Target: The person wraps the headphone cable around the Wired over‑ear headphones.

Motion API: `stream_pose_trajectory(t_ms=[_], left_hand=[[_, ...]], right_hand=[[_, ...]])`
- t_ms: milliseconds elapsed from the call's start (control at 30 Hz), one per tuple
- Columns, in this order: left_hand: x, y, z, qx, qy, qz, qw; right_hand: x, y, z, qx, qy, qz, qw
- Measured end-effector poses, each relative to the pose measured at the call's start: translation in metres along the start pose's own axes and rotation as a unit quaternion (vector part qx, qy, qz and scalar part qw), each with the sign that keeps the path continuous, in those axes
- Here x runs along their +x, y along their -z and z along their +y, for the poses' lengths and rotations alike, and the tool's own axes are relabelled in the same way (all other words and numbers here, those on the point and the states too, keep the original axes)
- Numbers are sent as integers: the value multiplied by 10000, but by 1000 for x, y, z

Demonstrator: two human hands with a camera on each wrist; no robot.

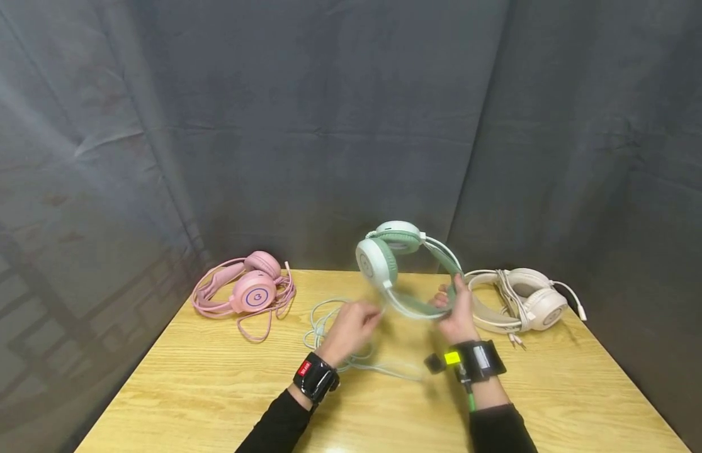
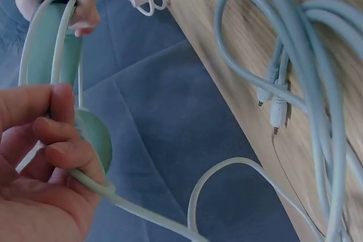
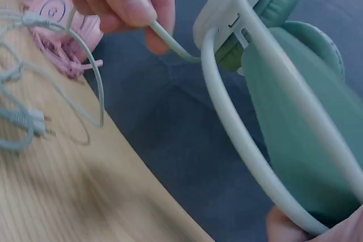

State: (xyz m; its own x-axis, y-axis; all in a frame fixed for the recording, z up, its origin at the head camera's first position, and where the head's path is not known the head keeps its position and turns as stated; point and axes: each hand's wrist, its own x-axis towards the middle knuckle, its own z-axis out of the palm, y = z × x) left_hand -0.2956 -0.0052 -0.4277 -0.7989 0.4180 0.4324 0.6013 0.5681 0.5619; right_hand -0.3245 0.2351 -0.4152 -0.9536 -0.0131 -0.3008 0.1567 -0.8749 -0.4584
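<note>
A pair of white and green headphones (image 1: 375, 261) is held above the table, earcups toward the back left. My right hand (image 1: 459, 313) grips them by the headband (image 3: 306, 123). Close to the near earcup, my left hand (image 1: 352, 327) pinches the pale green cable (image 3: 165, 37) between thumb and fingers. More of that cable (image 2: 317, 83) lies in loose loops on the table below the left hand. Its plugs (image 2: 278, 110) rest on the wood, as the left wrist view shows.
Pink headphones (image 1: 254, 292) with a bundled cable lie on the wooden table (image 1: 215, 384) at the left. Cream headphones (image 1: 546, 308) with their cable wrapped round them lie at the right, just beyond my right hand. Grey curtains (image 1: 328, 157) hang behind and on both sides.
</note>
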Motion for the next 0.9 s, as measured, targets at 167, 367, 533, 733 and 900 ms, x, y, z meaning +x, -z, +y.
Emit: stream_pose_trajectory(t_ms=[167,367,533,733,900], left_hand=[[-1,-2,3,-223,5,-63,9997],[0,2,9,-394,171,166,9989],[3,2,10,59,204,176,9996],[2,6,11,402,17,150,9991],[0,19,10,571,-244,-188,9979]], right_hand=[[0,0,4,-668,234,174,9973],[-4,-4,10,-1667,1375,631,9743],[-8,-11,13,-2513,2588,749,9297],[-13,-19,16,-4121,4122,1244,8030],[-13,-20,19,-4777,4825,1408,7205]])
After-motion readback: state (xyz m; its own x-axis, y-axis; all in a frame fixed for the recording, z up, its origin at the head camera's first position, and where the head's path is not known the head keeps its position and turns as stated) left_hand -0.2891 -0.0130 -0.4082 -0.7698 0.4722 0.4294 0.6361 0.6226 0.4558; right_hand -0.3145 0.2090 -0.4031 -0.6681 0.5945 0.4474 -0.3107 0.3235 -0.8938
